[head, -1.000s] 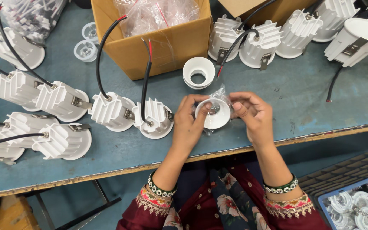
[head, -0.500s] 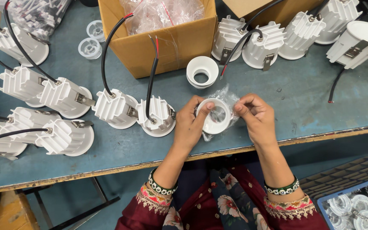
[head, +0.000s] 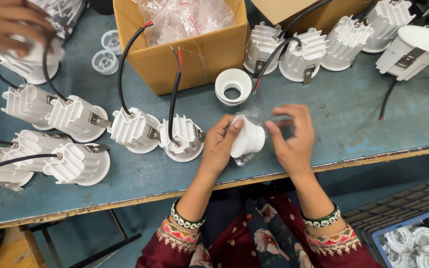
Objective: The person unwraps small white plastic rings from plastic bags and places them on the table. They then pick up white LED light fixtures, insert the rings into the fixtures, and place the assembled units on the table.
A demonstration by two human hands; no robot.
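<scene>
My left hand grips a white funnel-shaped plastic reflector, tilted on its side above the blue table. My right hand is just right of it, fingers pinching a thin clear plastic wrapper that hangs around the reflector. A second white reflector ring stands on the table just beyond my hands. A finned white lamp housing with a black and red wire lies close to my left hand.
A cardboard box with clear bags stands at the back centre. Several finned lamp housings lie at left and more at back right. Another person's hand reaches in at top left. A blue crate sits at lower right.
The reflector has turned from open face up to lying on its side in my left hand. My right hand has pulled the wrapper away to the right. Another person's hand came in at top left.
</scene>
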